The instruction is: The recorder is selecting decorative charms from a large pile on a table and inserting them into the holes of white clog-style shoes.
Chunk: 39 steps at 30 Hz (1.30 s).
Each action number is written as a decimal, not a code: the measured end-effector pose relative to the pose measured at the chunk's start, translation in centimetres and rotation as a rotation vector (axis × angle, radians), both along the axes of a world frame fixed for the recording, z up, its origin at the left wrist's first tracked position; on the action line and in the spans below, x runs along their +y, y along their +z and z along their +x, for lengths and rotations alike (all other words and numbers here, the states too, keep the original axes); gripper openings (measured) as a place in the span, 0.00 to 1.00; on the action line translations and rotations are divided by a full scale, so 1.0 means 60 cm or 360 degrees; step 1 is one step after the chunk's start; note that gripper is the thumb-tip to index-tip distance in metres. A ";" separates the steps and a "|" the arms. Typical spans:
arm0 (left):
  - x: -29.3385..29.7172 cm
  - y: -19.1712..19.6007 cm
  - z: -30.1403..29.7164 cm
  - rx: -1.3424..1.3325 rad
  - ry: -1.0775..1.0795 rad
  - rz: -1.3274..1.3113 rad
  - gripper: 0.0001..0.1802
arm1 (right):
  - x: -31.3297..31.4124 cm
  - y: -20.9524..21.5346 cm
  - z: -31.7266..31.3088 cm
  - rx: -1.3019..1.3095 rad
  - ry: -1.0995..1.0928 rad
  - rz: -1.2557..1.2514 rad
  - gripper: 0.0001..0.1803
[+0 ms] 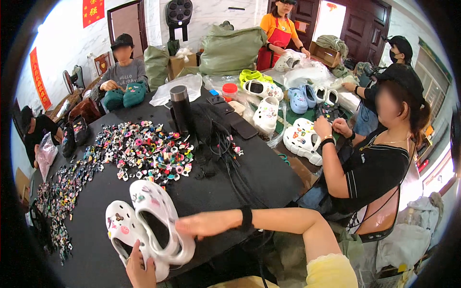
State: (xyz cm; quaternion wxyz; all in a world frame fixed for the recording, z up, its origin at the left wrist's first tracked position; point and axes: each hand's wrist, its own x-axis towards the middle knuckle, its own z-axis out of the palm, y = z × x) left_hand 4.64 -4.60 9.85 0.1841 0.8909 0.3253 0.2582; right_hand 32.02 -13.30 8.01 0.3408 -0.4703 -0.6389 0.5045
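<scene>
Two white clogs with decorative charms are side by side at the near edge of the black table. My left hand (pixel 140 269) grips the left white clog (pixel 126 222) by the rim near its heel, fingers at the opening and thumb outside. My right hand (pixel 209 224) is at the outer side of the right white clog (pixel 154 199), fingers against its rim and slightly blurred. That clog overlaps the left one and is tilted. Small shoe charms (pixel 149 153) lie in a loose pile beyond the clogs, with more charms (pixel 65 192) spread to the left.
A dark tumbler (pixel 179 108) and black cables (pixel 230 163) are behind the charms. At right, a co-worker (pixel 370 153) sits by another decorated white clog (pixel 302 139). Across the table, a person (pixel 122 72) handles green clogs (pixel 134 95). A phone (pixel 244 127) lies near the tumbler.
</scene>
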 end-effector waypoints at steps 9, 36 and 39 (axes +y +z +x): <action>0.014 0.036 0.002 0.0608 0.0345 -0.0238 0.32 | -0.009 0.079 0.003 -0.0415 0.0210 0.0173 0.22; 0.167 0.068 0.017 0.0669 -0.0082 0.0803 0.24 | 0.146 -0.102 0.170 -0.0711 -0.1714 0.0493 0.07; 0.095 0.047 0.033 0.0204 0.0219 0.0390 0.18 | 0.145 -0.116 0.199 -0.0247 -0.1981 0.0626 0.06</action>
